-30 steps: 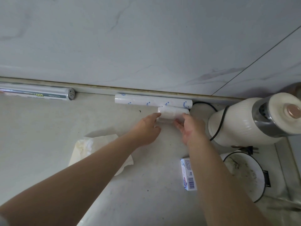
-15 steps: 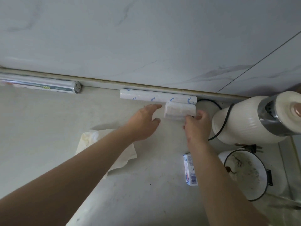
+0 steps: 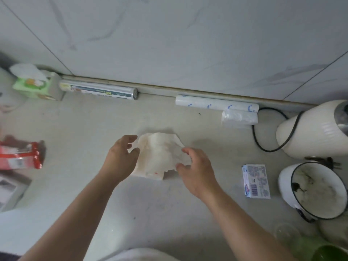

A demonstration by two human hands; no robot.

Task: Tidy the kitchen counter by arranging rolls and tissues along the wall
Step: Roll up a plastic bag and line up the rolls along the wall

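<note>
Both bare arms reach forward from the lower edge of the view and draw toward each other. The left forearm (image 3: 75, 204) rises diagonally from the lower left, and the right forearm (image 3: 244, 219) comes in from the lower right. The left hand (image 3: 120, 157) is palm-down with its back to the camera, fingers (image 3: 130, 137) loosely bent and the thumb held apart below them. The right hand (image 3: 197, 172) is also palm-down, its fingers gently curved and spread, thumb angled inward. The hands sit near each other without touching, the right slightly lower in view.
</note>
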